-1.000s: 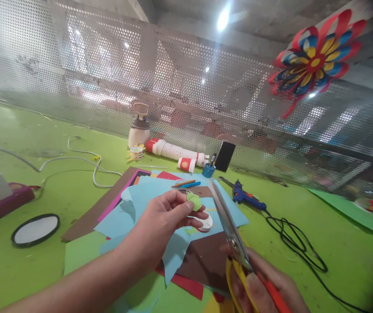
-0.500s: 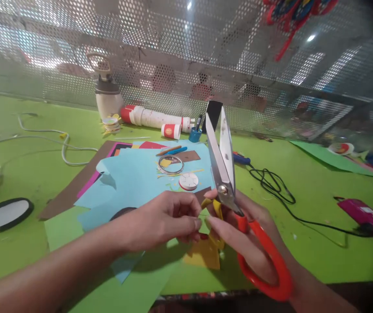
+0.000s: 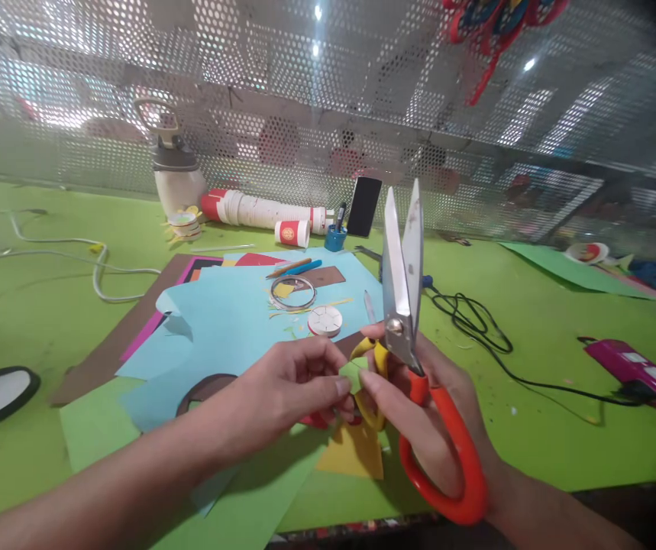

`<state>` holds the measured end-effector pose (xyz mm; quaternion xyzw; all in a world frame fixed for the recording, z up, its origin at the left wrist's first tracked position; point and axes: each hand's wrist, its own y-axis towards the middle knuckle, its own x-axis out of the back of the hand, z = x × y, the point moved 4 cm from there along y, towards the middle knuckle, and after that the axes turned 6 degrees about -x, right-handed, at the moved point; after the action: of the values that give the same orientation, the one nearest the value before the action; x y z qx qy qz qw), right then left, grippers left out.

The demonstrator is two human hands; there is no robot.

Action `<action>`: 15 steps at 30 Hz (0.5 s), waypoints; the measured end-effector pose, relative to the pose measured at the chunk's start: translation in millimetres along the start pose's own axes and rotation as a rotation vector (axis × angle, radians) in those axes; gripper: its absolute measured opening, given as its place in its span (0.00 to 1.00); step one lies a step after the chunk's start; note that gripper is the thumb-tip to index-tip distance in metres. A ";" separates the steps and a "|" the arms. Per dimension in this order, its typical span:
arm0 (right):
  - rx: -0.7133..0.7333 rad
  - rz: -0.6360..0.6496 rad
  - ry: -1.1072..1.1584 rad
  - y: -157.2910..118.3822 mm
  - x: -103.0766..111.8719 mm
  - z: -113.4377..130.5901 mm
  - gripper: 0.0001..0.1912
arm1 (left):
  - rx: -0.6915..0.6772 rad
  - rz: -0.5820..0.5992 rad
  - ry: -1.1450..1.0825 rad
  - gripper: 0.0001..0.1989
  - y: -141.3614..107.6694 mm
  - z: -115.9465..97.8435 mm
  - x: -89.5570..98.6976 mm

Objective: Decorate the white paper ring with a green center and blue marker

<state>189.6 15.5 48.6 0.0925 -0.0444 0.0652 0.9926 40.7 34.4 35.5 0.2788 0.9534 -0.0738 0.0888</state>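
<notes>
Left hand (image 3: pixel 290 389): The thumb and fingers were pressed closed, and the green paper piece (image 3: pixel 354 373) was gripped right at their tips.
Right hand (image 3: pixel 411 416): The same piece was met by the thumb tip, while the scissors (image 3: pixel 399 330) were gripped too, the orange handle (image 3: pixel 474 470) looped about the thumb.
Green paper piece: Held between both hands, in the air, on the near side of the blue sheet (image 3: pixel 230 305).
Blades (image 3: pixel 397 275): Pointed upward and parted in a narrow V, to the right of the blue sheet.
White disc (image 3: pixel 324 321): Laid flat on the blue sheet, with a metal ring (image 3: pixel 293 308) placed near it.
Paper cup (image 3: pixel 292 233): Tipped on its side beyond the blue sheet, before a stack of cups (image 3: pixel 264 211).
Black cord (image 3: pixel 476 328): Left tangled, right of the blue sheet.
Yellow paper (image 3: pixel 352 452): Seen on the near side of the blue sheet.
</notes>
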 end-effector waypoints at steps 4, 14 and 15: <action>0.025 -0.011 -0.019 -0.9 1.3 -1.7 0.14 | -0.021 -0.009 -0.044 0.16 0.0 2.6 0.2; -0.280 0.041 0.003 -6.0 -0.6 -3.3 0.25 | -0.272 -0.320 -0.142 0.11 -3.7 -16.3 25.9; -0.260 0.071 -0.017 -7.2 -2.2 -3.6 0.27 | -0.313 -0.358 -0.140 0.10 -3.8 -19.5 28.8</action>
<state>188.7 8.9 43.6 -0.0380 -0.0640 0.0933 0.9929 12.3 49.8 48.8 0.0824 0.9789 0.0413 0.1824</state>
